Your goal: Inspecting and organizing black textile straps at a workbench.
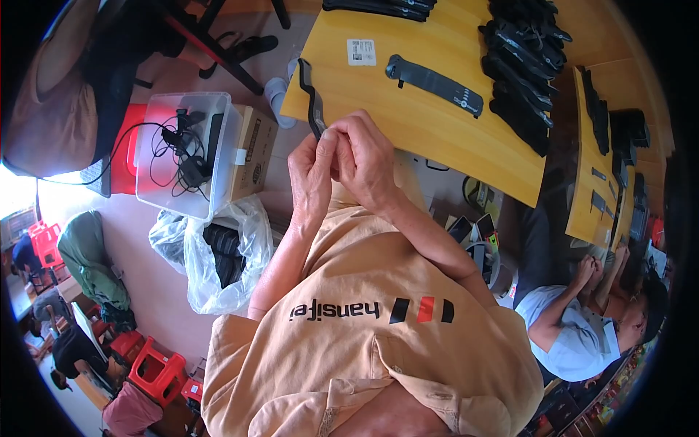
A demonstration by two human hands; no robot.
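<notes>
A narrow black strap (313, 98) is pinched in front of my chest, by the near left corner of the yellow table. It bends upward from my fingers along the table's left edge. My left hand (309, 173) is closed on its lower end. My right hand (366, 156) presses against the left, its fingers closed at the same end; the fingertips hide what lies between them. Flat on the table (408, 138), beyond my hands, lies a wider black strap (437, 84) with white print. A white label (360, 52) sits to its left.
A pile of black straps (518, 87) covers the table's right side, with more straps (382, 7) at the far edge. On the left stand a clear bin (156, 171) of cables, a cardboard box (251, 156) and a plastic bag (204, 269). A co-worker (571, 328) sits at the right.
</notes>
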